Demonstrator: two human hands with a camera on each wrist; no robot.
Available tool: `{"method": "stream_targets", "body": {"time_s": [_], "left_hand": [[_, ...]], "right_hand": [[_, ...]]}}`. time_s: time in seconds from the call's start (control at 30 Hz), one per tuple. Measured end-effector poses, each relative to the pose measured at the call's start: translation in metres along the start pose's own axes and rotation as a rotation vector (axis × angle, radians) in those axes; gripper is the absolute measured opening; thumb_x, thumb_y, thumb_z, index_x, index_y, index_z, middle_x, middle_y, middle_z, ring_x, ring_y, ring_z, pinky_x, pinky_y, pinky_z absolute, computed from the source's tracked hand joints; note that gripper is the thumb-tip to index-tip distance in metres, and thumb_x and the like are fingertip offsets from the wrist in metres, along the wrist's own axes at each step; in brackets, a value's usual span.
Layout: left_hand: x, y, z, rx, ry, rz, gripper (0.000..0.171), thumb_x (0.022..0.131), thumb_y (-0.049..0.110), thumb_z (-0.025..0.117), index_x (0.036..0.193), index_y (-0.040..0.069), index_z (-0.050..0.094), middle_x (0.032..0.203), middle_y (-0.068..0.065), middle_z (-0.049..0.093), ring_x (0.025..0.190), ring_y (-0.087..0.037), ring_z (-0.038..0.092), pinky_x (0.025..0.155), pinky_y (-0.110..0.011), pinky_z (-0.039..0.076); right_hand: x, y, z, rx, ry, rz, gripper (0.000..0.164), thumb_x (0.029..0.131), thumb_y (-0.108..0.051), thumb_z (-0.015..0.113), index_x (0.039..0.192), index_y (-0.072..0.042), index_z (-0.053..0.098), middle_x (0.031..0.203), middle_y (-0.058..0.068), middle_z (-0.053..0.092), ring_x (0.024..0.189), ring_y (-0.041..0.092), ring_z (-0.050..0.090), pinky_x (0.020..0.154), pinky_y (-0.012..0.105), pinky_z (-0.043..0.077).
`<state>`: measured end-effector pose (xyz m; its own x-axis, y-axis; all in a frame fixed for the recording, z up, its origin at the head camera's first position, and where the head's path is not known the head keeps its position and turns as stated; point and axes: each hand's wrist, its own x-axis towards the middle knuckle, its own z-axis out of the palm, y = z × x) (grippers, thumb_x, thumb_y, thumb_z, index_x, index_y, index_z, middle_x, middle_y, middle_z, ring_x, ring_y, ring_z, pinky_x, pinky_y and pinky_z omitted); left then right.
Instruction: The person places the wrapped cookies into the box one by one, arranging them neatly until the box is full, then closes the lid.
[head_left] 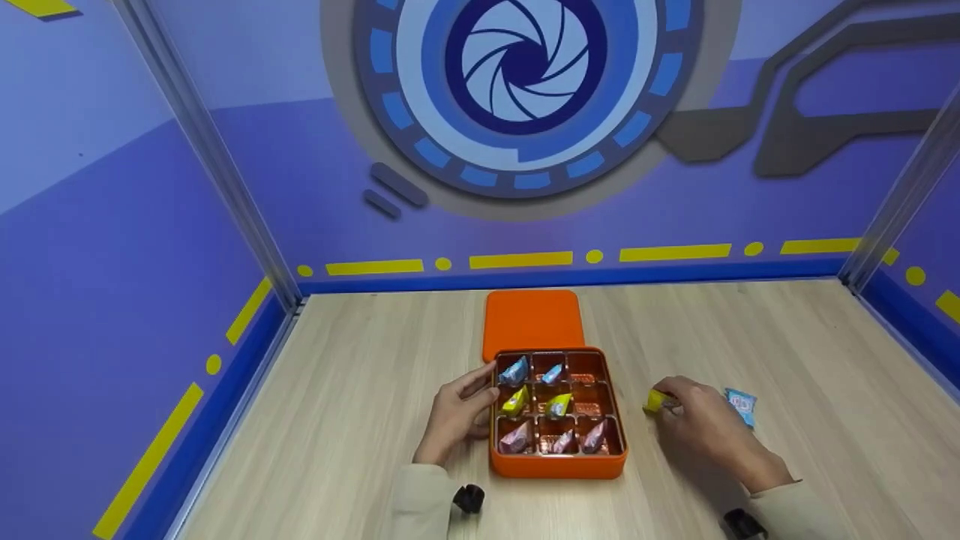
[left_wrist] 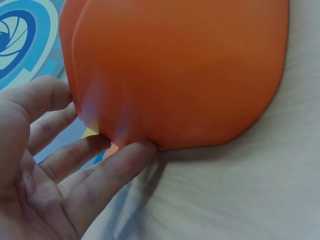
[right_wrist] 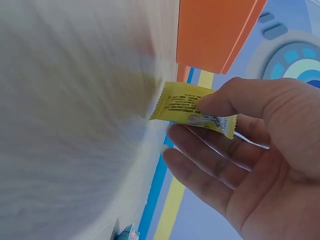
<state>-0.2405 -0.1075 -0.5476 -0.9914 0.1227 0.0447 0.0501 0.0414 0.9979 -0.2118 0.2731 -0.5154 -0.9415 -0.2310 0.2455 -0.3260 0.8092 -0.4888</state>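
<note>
An orange box (head_left: 558, 466) with a divided tray stands on the table. Blue-wrapped candies (head_left: 514, 371) lie in its back left and back middle compartments, yellow candies (head_left: 514, 402) in the left and middle of the centre row, and pink candies (head_left: 594, 436) across the front row. My left hand (head_left: 454, 414) rests against the box's left side, fingertips touching its wall (left_wrist: 185, 75). To the right of the box, just above the table, my right hand (head_left: 709, 424) pinches a yellow-wrapped candy (right_wrist: 182, 104) between thumb and fingers.
An orange lid (head_left: 532, 322) lies flat behind the box. One blue candy packet (head_left: 741, 406) is on the table beyond my right hand. Printed blue and purple panels (head_left: 262, 187) wall the table at the back and sides.
</note>
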Motion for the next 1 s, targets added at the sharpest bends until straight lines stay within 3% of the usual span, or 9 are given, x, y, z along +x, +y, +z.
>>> {"method": "stream_targets", "body": {"time_s": [0.33,0.77,1.0], "left_hand": [[0.0012,-0.0006,0.0004,0.020,0.006,0.005,0.048,0.101,0.015,0.074,0.148,0.012,0.065,0.153,-0.022,0.055,0.138,-0.039,0.056,0.097,-0.047,0.058],[0.0020,-0.0005,0.0000,0.028,-0.001,0.035,0.047,0.101,0.011,0.073,0.147,0.007,0.065,0.152,-0.020,0.057,0.142,-0.039,0.052,0.104,-0.039,0.054],[0.0030,-0.0015,0.0004,0.017,0.006,0.011,0.048,0.100,0.012,0.074,0.147,0.009,0.066,0.152,-0.019,0.057,0.141,-0.037,0.053,0.103,-0.039,0.055]], "right_hand": [[0.0016,-0.0040,-0.0004,0.062,-0.027,0.127,0.016,0.092,0.002,0.076,0.105,-0.005,0.071,0.102,0.007,0.070,0.094,0.025,0.067,0.086,0.051,0.060],[0.0004,-0.0010,0.0004,0.054,-0.051,0.114,0.018,0.089,0.003,0.080,0.105,-0.003,0.076,0.104,0.008,0.070,0.094,0.025,0.067,0.087,0.050,0.060],[0.0008,0.0012,-0.0008,0.024,-0.076,0.122,0.017,0.087,0.004,0.077,0.099,-0.006,0.073,0.100,0.007,0.071,0.091,0.026,0.067,0.083,0.051,0.060]]}}
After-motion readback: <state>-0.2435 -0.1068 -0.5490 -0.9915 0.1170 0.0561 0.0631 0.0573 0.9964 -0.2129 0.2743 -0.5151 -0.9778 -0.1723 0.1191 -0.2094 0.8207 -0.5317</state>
